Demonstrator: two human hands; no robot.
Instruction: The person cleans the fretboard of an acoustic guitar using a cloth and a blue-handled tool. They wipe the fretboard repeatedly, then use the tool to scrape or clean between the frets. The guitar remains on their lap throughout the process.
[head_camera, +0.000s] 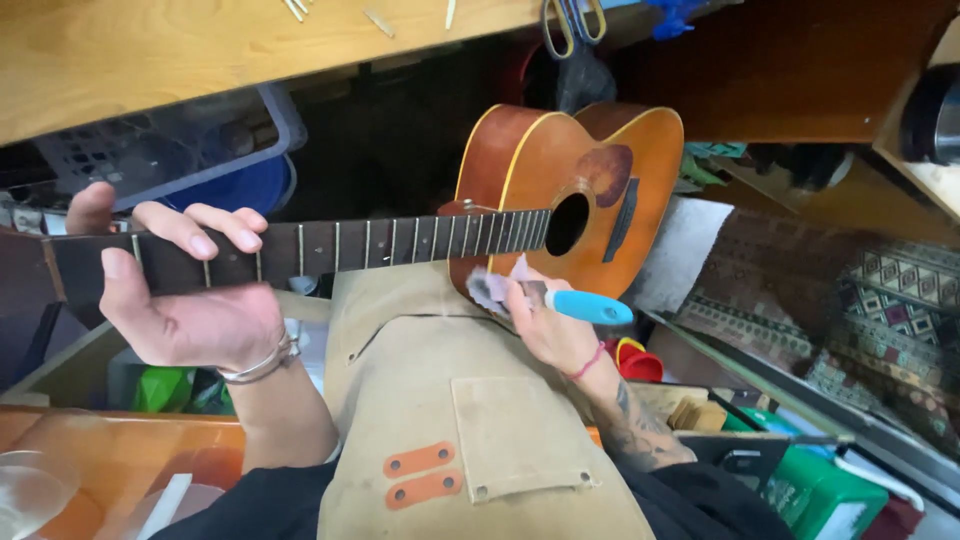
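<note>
One tan apron (480, 400) lies nearest, then two hands: the left hand (185, 290) wraps the guitar (560, 190) neck, the right hand (545, 325) grips one blue-handled tool (590, 307) and a cloth (490, 288) against the guitar's body edge.

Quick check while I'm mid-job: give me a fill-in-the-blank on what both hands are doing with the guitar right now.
1. The left hand wraps around the guitar's ____.
2. The right hand holds a tool whose handle is ____ in colour.
3. A crumpled cloth sits in the ____ hand.
4. The guitar lies across a tan ____ on the person's lap.

Missing words: neck; blue; right; apron
</note>
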